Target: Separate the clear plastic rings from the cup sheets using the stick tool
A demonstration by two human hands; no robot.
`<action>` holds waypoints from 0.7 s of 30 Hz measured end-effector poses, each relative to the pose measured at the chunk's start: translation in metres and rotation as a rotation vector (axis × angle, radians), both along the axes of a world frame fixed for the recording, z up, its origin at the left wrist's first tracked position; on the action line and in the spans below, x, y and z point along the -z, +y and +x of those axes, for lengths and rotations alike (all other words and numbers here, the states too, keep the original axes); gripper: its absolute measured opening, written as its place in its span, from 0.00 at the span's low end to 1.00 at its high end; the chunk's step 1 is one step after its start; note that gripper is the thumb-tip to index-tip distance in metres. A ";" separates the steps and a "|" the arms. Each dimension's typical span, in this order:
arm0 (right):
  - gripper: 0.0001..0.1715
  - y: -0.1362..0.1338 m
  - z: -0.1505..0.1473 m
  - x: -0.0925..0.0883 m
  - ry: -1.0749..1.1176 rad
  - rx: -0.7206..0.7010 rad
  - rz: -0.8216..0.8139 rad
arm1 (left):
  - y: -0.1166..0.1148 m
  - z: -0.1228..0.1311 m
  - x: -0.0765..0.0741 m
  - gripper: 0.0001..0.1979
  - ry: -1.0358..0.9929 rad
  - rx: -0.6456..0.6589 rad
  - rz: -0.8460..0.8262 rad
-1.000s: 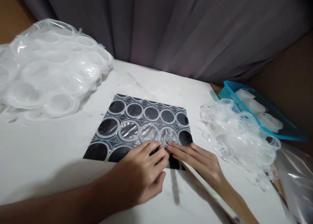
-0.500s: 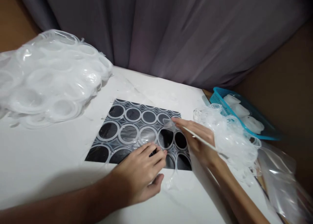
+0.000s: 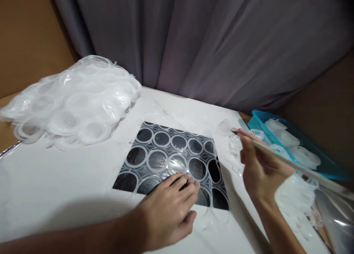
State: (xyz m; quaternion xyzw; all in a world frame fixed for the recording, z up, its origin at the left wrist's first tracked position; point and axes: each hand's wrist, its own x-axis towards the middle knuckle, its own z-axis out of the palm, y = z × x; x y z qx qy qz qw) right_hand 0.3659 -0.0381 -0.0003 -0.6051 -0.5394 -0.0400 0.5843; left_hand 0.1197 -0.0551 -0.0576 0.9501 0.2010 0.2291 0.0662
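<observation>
A: Where's the patterned sheet?
B: Flat on the worktop (image 3: 69, 176), well in from the far edge. The left hand (image 3: 171, 206) rests on its near edge; the right hand (image 3: 265, 169) is off it, above the worktop's right edge.
A: How are they posed?
B: The left lies palm down, fingers loosely bent on the patterned sheet (image 3: 157, 160), gripping nothing I can see. The right is closed round a slim pale tool (image 3: 293, 158) that slants back past the wrist, with a clear disc (image 3: 224, 128) at the tip.
A: And containers?
B: A blue basket (image 3: 256, 117) sits by the far right corner, with whitish bundles inside. Clear scraps (image 3: 295, 198) heap along the right edge, partly behind the right hand. A pile of clear ringed film (image 3: 83, 102) covers the far left corner.
</observation>
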 end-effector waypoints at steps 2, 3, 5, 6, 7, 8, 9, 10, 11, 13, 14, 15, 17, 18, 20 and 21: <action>0.13 -0.002 -0.006 -0.003 0.144 0.031 0.018 | 0.001 -0.002 -0.003 0.27 0.017 0.000 0.025; 0.11 -0.004 -0.010 -0.002 0.179 -0.003 -0.026 | 0.002 -0.004 -0.005 0.27 0.019 0.002 0.040; 0.09 -0.009 -0.023 0.004 0.176 -0.164 -0.185 | 0.003 -0.008 -0.009 0.25 -0.004 0.006 0.074; 0.08 -0.011 -0.029 0.008 0.158 -0.266 -0.268 | 0.004 -0.010 -0.011 0.24 -0.025 0.004 0.089; 0.08 -0.014 -0.036 0.013 0.145 -0.365 -0.335 | 0.004 -0.012 -0.013 0.22 -0.046 -0.007 0.100; 0.08 -0.015 -0.043 0.018 0.141 -0.444 -0.388 | 0.004 -0.015 -0.015 0.20 -0.061 -0.025 0.106; 0.09 -0.016 -0.048 0.022 0.146 -0.493 -0.428 | 0.004 -0.017 -0.016 0.18 -0.063 -0.050 0.112; 0.09 -0.017 -0.053 0.025 0.158 -0.519 -0.463 | 0.004 -0.020 -0.018 0.17 -0.051 -0.080 0.117; 0.09 -0.017 -0.057 0.027 0.173 -0.533 -0.494 | 0.005 -0.023 -0.020 0.17 -0.031 -0.111 0.126; 0.11 -0.018 -0.060 0.029 0.196 -0.559 -0.561 | 0.006 -0.031 -0.023 0.17 0.000 -0.147 0.169; 0.11 -0.018 -0.061 0.030 0.208 -0.576 -0.595 | 0.006 -0.035 -0.024 0.18 0.006 -0.148 0.189; 0.12 -0.018 -0.060 0.030 0.221 -0.591 -0.626 | 0.007 -0.039 -0.024 0.18 0.004 -0.142 0.204; 0.13 -0.019 -0.059 0.030 0.248 -0.604 -0.671 | 0.008 -0.046 -0.023 0.18 0.008 -0.113 0.209; 0.14 -0.019 -0.058 0.031 0.261 -0.601 -0.683 | 0.009 -0.049 -0.022 0.18 0.015 -0.099 0.201; 0.15 -0.019 -0.057 0.032 0.281 -0.583 -0.690 | 0.009 -0.051 -0.019 0.17 0.026 -0.085 0.181; 0.15 -0.018 -0.057 0.033 0.285 -0.578 -0.696 | 0.009 -0.052 -0.018 0.17 0.025 -0.084 0.175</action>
